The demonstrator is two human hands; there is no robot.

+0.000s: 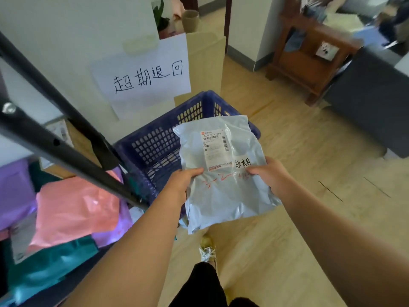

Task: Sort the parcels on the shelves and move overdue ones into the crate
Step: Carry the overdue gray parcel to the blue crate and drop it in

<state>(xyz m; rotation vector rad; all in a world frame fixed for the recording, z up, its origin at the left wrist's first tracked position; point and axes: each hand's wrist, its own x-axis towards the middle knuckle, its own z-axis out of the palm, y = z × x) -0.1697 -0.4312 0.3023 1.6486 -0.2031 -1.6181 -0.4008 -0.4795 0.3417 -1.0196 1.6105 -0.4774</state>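
Observation:
I hold a grey plastic parcel (223,173) with a white shipping label, a handwritten sticker and red writing. My left hand (180,183) grips its left edge and my right hand (269,176) grips its right edge. The parcel hangs over the near right corner of a blue lattice crate (159,140) that stands on the floor. What lies inside the crate is mostly hidden by the parcel. A white paper sign (143,74) with handwritten characters is taped to the wall behind the crate.
A black metal shelf frame (55,138) crosses the left side. Pink (77,209), purple (15,189) and teal (48,269) parcels lie on the shelf below it. A cardboard sheet (205,63) leans behind the crate. A wooden stand (309,58) and dark sofa (371,103) stand at right.

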